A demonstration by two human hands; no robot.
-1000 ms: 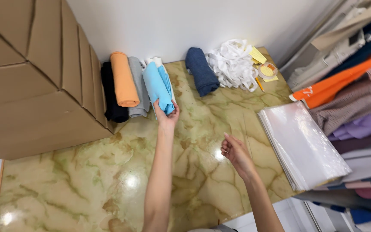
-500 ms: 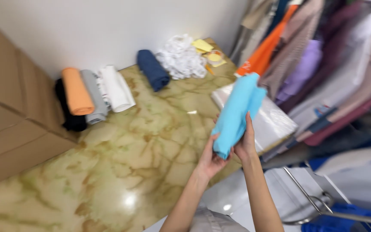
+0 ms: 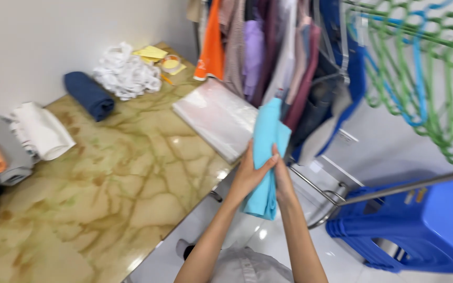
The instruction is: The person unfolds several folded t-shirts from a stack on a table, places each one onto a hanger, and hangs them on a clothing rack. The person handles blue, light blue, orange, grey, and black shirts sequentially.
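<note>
The light-blue cloth (image 3: 266, 157) is clasped upright between both hands (image 3: 263, 175), closed around it, beyond the tabletop's (image 3: 106, 199) right edge. Its loose lower end could be snagged on the stool stack (image 3: 420, 230).

A marbled green table (image 3: 106, 194) bears rolled cloths (image 3: 43, 131), plastic bags (image 3: 216, 118), white rags (image 3: 124, 73).

Marbled green table (image 3: 132, 178), plain white wall (image 3: 53, 36) — glossy pale floor (image 3: 389, 141).
</note>
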